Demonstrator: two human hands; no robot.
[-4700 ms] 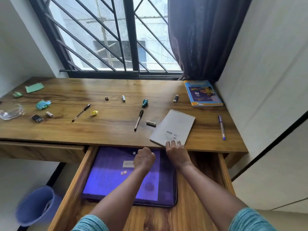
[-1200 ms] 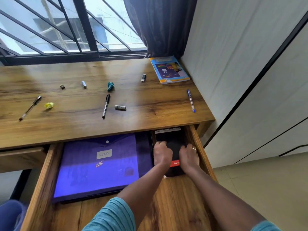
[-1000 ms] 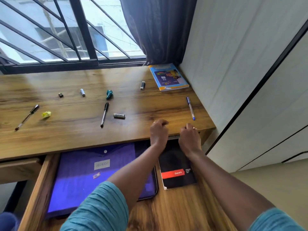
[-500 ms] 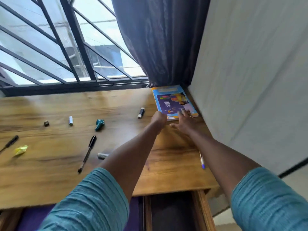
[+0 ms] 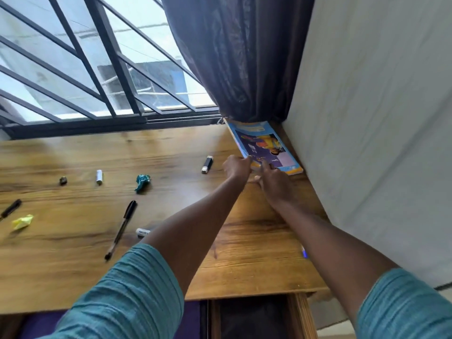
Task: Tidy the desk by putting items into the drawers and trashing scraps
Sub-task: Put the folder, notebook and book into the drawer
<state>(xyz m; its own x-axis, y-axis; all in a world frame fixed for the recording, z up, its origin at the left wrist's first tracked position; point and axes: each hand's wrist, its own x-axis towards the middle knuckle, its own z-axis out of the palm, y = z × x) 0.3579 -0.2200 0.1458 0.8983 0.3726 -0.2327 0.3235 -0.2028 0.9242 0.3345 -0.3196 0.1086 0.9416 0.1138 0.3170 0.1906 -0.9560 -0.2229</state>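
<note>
Hands (image 5: 236,165) (image 5: 274,182) apparently touch book's (image 5: 266,145) near edge.

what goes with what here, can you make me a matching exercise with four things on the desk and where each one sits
Things:
1. blue book
2. yellow scrap
3. USB stick
4. black pen

Places:
A. far left of the desk
B. back right corner, by the curtain
C. just left of the left hand
D. in front of the teal crumpled scrap

Pairs: 1-B, 2-A, 3-C, 4-D
</note>
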